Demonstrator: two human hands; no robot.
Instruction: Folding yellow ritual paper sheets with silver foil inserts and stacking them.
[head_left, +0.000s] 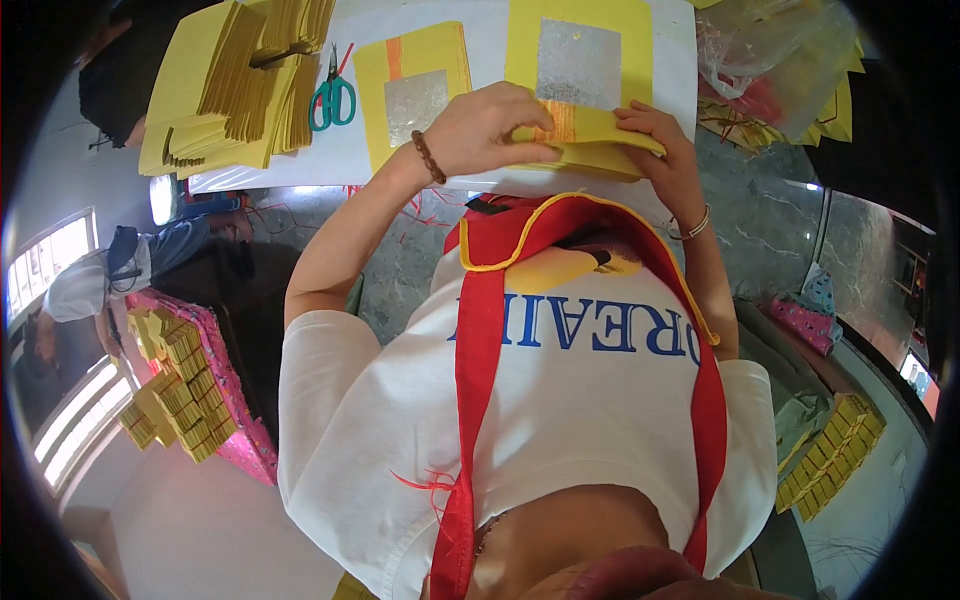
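Observation:
At the near edge of the white table, a stack of yellow paper sheets (590,155) has its near part folded up, with an orange stripe showing on the fold. My left hand (490,130), below which a brown bead bracelet sits, has its thumb and curled fingers around the left end of the fold. Gripping the right end is my right hand (665,150), fingers over the top and thumb side hidden. Beyond the fold, the sheet's silver square (578,62) lies face up. To the left rests another yellow sheet stack (455,60) with a silver square and orange stripe.
Green-handled scissors (332,105) lie left of the sheets, beside thick piles of yellow paper (220,80). A clear plastic bag (765,60) is at the right. Yellow bundles (185,385) sit on a pink cloth at left; more bundles (835,455) stand at right. Another person (90,280) is at far left.

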